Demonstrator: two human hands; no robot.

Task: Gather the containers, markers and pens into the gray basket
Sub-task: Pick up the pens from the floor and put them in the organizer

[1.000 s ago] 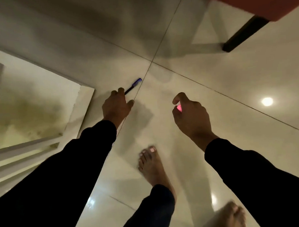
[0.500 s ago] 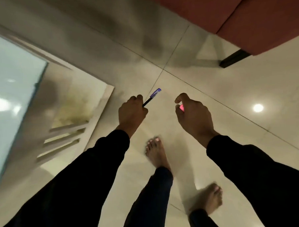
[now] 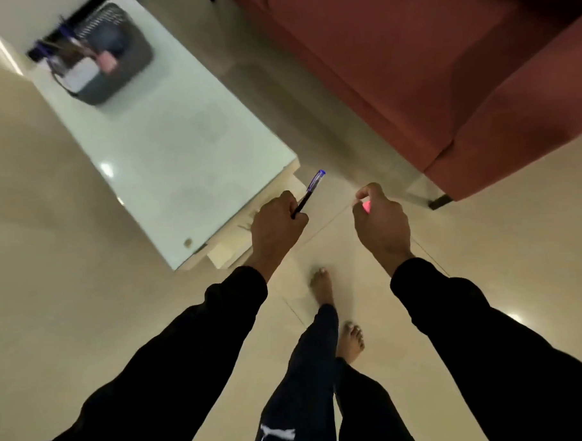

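My left hand is closed around a blue-capped pen whose cap points up and away. Between the fingers of my right hand is a small pink object, mostly hidden, so I cannot tell what it is. The gray basket stands on the far end of a glass-topped table, at the upper left. Inside it I make out blurred pens, a white container and a pink one. Both hands hover over the floor, just past the table's near corner.
A red sofa fills the upper right, with a dark leg near my right hand. A strip of tiled floor runs between table and sofa. My bare feet stand on the tiles below my hands.
The view has swung up and forward as I walk: the table top and the gray basket have come into sight, and the sofa now looms larger. Both hands keep their grips.
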